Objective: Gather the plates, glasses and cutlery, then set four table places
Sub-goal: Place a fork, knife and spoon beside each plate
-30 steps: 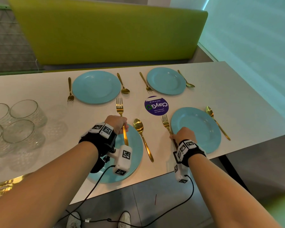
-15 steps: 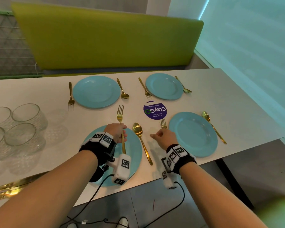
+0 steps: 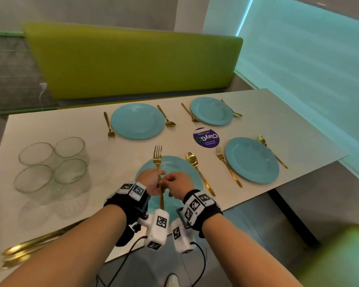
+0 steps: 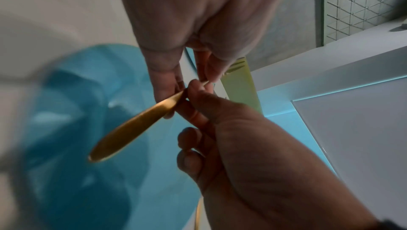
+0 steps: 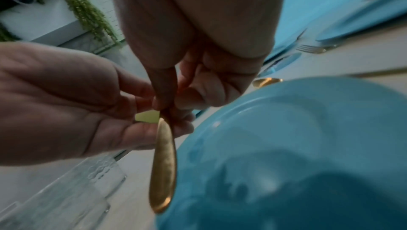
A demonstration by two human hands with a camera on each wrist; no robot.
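A gold fork [image 3: 157,160] hangs over the near left blue plate [image 3: 174,165], tines pointing away from me. My left hand [image 3: 153,179] pinches its handle, and my right hand [image 3: 171,181] pinches the same handle from the right. In the left wrist view the fork handle [image 4: 132,126] runs down-left from both sets of fingertips above the plate [image 4: 77,138]. The right wrist view has the handle [image 5: 164,164] hanging below the joined fingers beside the plate [image 5: 297,146]. A gold spoon [image 3: 193,160] lies right of this plate.
Three more blue plates [image 3: 251,160] [image 3: 138,121] [image 3: 211,110] each have a fork and a spoon beside them. Several empty glasses [image 3: 52,162] stand at the left. Gold cutlery [image 3: 29,247] lies at the near left edge. A purple round sticker [image 3: 206,137] marks the table's middle; a green bench [image 3: 133,59] stands behind.
My right hand left the fork beside the near right plate and moved left to take the handle that my left hand holds. The left hand stayed over the near left plate.
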